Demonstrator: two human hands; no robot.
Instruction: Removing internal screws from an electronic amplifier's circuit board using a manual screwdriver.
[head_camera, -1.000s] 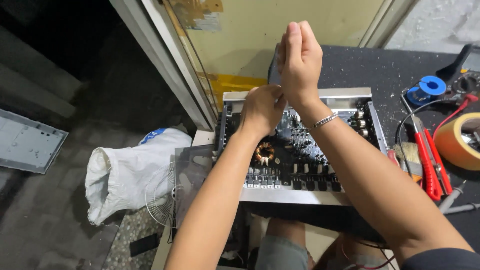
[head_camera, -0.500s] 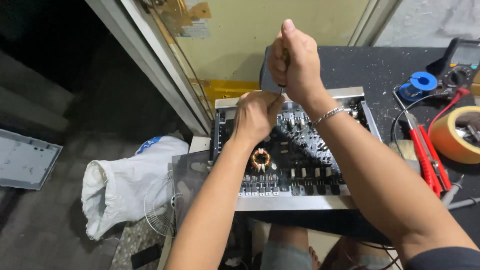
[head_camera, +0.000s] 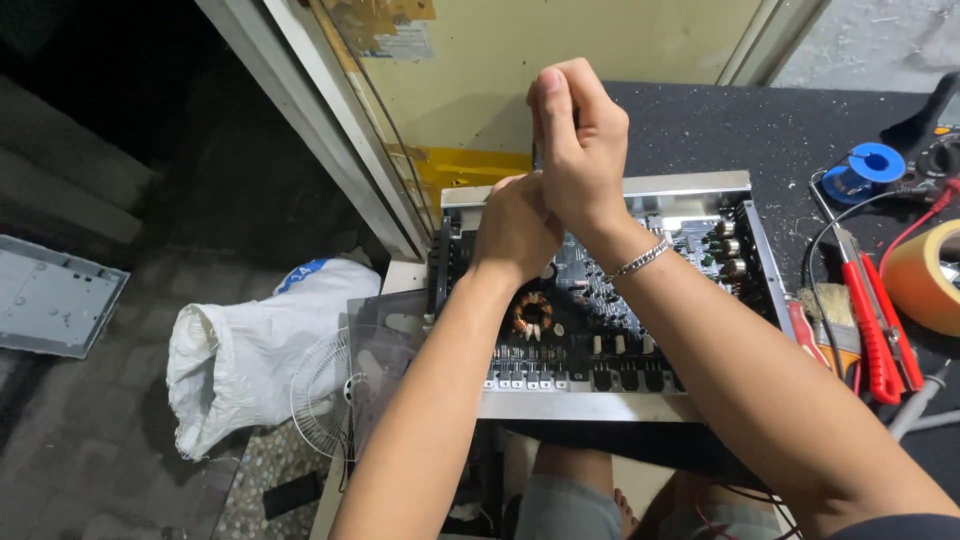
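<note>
An open metal amplifier case (head_camera: 580, 405) lies on the black bench, its dark circuit board (head_camera: 600, 330) and copper coil (head_camera: 533, 313) exposed. My right hand (head_camera: 580, 150), with a silver bracelet (head_camera: 640, 260) on the wrist, is raised over the case's far edge. Its fist is closed around a thin dark tool (head_camera: 535, 155) that is almost wholly hidden. My left hand (head_camera: 515, 225) is curled just below and touches the right hand, above the board's back left part. Whatever its fingers hold is hidden.
To the right on the bench (head_camera: 760, 130) lie red-handled pliers (head_camera: 880, 330), a small brush (head_camera: 825, 310), a tan tape roll (head_camera: 925, 280), a blue spool (head_camera: 872, 165) and a meter (head_camera: 940, 140). On the floor at left sit a white sack (head_camera: 250, 350), a fan grille (head_camera: 325, 390) and a grey panel (head_camera: 55, 300).
My right hand went from fingers stretched upward to a closed fist. Both hands stayed over the case's far edge, and the view drew closer.
</note>
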